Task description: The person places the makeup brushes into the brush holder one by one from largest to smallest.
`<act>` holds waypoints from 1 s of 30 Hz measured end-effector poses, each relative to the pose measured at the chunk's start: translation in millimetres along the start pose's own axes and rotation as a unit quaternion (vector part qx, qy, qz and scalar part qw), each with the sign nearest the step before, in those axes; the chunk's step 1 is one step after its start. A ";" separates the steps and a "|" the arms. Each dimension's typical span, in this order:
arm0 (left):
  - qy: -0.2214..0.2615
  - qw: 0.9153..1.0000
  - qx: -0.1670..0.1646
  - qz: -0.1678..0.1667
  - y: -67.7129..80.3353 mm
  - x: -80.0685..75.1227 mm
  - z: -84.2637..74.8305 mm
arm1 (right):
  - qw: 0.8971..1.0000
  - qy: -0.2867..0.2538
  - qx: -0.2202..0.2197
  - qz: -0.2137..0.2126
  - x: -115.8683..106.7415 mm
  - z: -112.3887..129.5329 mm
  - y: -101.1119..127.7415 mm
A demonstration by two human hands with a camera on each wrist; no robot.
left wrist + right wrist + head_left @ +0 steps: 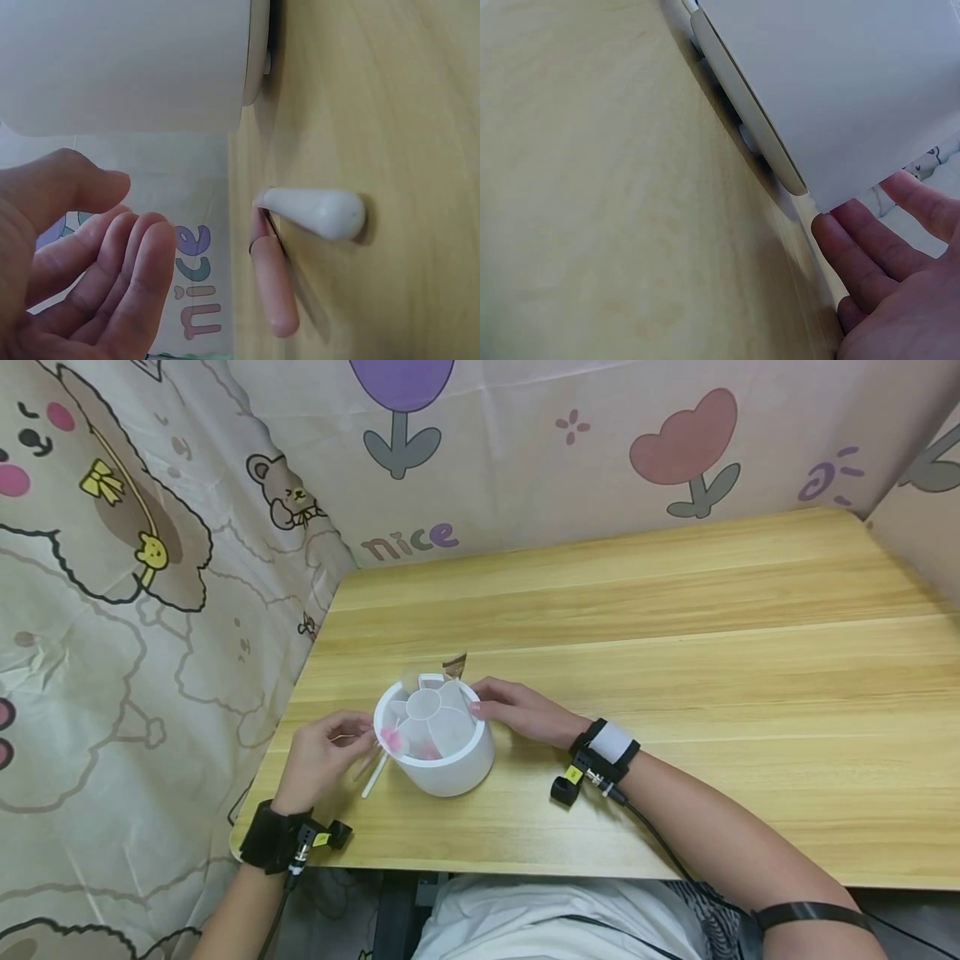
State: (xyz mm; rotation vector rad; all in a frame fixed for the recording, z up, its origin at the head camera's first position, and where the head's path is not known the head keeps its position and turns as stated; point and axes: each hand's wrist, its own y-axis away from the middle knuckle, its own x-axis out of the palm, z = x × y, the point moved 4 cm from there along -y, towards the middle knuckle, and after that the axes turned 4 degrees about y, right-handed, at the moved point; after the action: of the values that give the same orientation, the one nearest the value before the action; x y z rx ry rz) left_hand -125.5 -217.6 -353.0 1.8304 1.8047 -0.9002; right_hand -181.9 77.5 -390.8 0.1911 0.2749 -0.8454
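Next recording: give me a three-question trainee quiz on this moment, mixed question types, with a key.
1. True or false: the right hand touches the white round organizer.
2. Which lies on the table beside the left hand? A) a white stick and a pink stick B) scissors C) a cup
3. Fill in: the left hand holds ____.

Key: 1 true, its fingers lie straight against the wall. 2 A: white stick, pink stick. 3 nothing.

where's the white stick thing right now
In the head view the white stick lies flat on the wooden table, just left of the white round organizer, beside the left hand.
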 end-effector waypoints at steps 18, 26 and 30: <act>0.012 0.998 -0.038 0.043 -5.9 9.0 15.4 | 1.000 -0.002 -0.002 0.001 -0.2 0.0 0.4; -0.008 0.998 -0.027 0.048 -7.0 11.2 13.7 | 1.000 -0.002 0.000 0.000 -0.5 -0.5 0.2; -0.021 0.997 -0.041 0.060 -7.0 12.3 14.9 | 1.000 -0.001 -0.001 0.000 -0.5 -0.8 -0.3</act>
State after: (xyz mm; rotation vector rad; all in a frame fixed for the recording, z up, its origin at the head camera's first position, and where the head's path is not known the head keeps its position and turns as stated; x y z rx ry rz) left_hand -135.3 -218.5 -371.0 1.8334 1.6621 -0.8034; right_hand -182.6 77.9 -391.4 0.1881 0.2749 -0.8458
